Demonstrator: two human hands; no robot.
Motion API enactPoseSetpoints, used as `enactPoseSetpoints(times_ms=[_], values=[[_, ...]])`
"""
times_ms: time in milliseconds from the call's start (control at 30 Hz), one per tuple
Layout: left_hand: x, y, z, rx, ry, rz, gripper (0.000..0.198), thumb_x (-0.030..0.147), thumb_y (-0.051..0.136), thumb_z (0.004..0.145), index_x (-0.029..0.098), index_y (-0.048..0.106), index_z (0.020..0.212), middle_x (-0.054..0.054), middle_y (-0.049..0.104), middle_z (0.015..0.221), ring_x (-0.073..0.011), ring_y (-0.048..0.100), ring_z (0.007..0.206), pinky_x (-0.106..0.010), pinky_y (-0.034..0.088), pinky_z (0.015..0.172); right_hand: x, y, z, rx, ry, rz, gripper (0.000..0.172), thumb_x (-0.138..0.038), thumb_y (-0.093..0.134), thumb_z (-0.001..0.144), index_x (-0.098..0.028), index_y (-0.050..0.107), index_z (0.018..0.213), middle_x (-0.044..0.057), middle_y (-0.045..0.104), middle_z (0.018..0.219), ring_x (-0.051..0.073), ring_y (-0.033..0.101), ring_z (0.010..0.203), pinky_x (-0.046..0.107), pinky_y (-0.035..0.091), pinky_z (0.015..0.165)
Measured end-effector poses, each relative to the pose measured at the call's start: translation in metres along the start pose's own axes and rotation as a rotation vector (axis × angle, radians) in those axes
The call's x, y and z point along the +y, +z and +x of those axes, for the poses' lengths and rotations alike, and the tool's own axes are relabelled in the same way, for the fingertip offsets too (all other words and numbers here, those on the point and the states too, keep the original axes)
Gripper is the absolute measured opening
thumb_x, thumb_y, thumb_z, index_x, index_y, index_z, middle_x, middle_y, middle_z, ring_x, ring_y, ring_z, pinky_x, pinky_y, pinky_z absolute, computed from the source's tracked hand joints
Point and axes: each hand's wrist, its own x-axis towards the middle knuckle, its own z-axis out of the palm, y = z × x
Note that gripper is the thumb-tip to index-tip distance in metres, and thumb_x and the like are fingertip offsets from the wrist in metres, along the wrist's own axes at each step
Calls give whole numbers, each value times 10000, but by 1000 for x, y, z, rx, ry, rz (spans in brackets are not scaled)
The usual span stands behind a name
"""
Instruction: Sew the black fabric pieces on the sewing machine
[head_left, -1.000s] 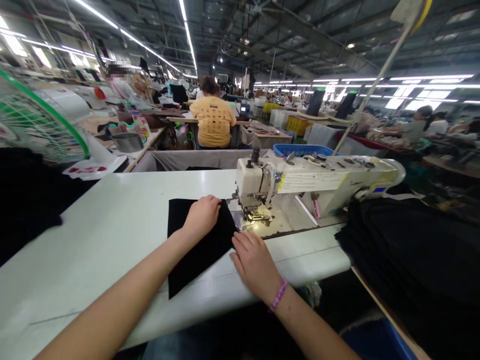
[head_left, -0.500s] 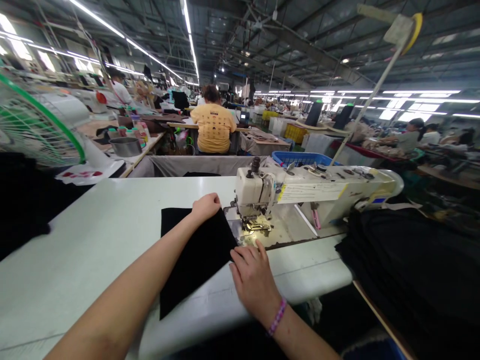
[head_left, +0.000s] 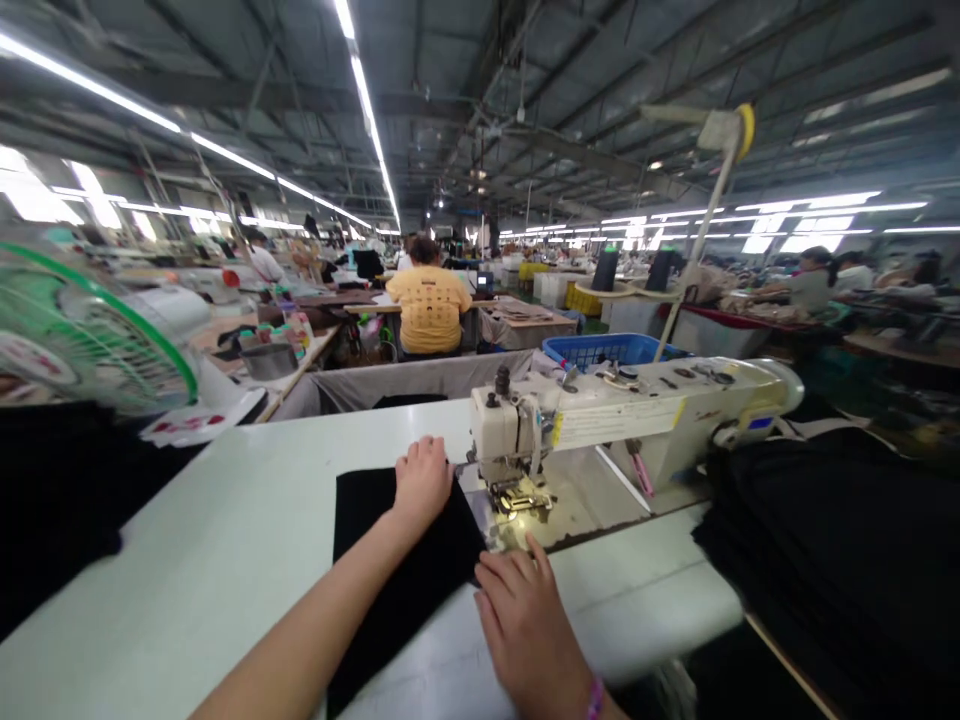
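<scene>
A piece of black fabric point(head_left: 409, 590) lies on the pale sewing table, its right edge beside the sewing machine's needle plate. My left hand point(head_left: 424, 480) is at the far right corner of the fabric, fingers bent over its edge. At the nearer end of that edge, my right hand point(head_left: 521, 610) holds the fabric between its fingers, one finger stretched toward the plate. The lit presser foot point(head_left: 521, 500) of the sewing machine point(head_left: 600, 420) stands just right of the cloth, apart from it. My left thumb is hidden.
Black fabric is stacked at right point(head_left: 825, 560) and more black cloth point(head_left: 52, 500) lies at left. A green fan point(head_left: 97, 330) stands at left. Behind the machine is a blue basket point(head_left: 607, 350). A pink-handled tool point(head_left: 641, 470) lies on the machine bed. Ahead sits a person in yellow point(head_left: 429, 305).
The view has tilted up, so table and hands appear lower. My left hand has turned, its fingers now pointing away along the fabric's edge. The right hand stays at the near corner.
</scene>
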Motion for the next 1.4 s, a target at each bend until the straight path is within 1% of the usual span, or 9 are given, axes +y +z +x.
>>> enactPoseSetpoints(times_ms=[100,300,533,700,833,933,1033,1167,1400], values=[[8,-7,-55,-81,193,-32,347,252,577,932,168,599,1268,-108,641,1258,-213,665,1070,-310,554,900,2,5,-1,119,-46,33,221,-114,514,919,-234,641,1057,40,718,1026,231,629,952,484,328,1114],[5,2,-144,-359,335,49,490,149,479,951,126,482,1441,-179,472,1522,-282,677,1112,-405,596,898,-7,-15,0,2,15,69,187,-111,486,940,-226,633,927,28,694,988,205,616,956,493,311,1135],[-1,6,-134,-306,416,57,371,36,418,905,130,672,1158,-149,693,1145,-283,716,839,-414,609,692,-5,-20,1,15,41,50,191,-124,508,943,-209,676,971,52,712,992,210,633,969,492,359,1107],[-11,-3,-124,-249,446,-28,234,91,462,882,156,686,906,-125,703,983,-266,666,949,-349,565,740,-6,-28,3,-9,31,144,258,-165,584,901,-187,650,1149,102,700,1151,241,612,1123,458,448,1057],[-53,-38,-132,-106,262,-478,200,294,468,858,222,654,872,-79,721,1033,-229,671,966,-346,542,881,-13,-40,23,-158,-23,324,668,-272,768,782,-170,509,1389,140,553,1437,262,460,1365,470,345,1169],[-87,-82,-144,-131,-51,-837,315,528,552,759,253,671,854,-48,740,906,-256,702,839,-369,561,802,-14,-37,47,-200,141,554,530,-226,758,759,-215,621,1271,104,615,1369,267,475,1352,498,283,1191],[-109,-112,-154,-61,-329,-980,450,603,683,619,246,686,894,-4,708,780,-245,694,750,-353,545,756,-13,-22,64,-223,314,731,269,-283,730,785,-192,707,1037,95,734,1066,278,653,1080,505,461,1024],[-131,-106,-157,153,-543,-1047,541,551,801,507,208,706,915,41,632,711,-145,582,591,-268,497,618,-21,-4,71,-299,428,955,380,-498,729,793,-179,683,993,63,750,866,244,718,839,403,577,775],[-149,-84,-151,166,-642,-1238,511,530,865,461,201,718,823,37,618,910,-77,524,574,-189,493,501,-36,-10,76,-296,538,1118,461,-608,766,725,-206,699,941,17,725,839,203,694,874,338,545,837]])
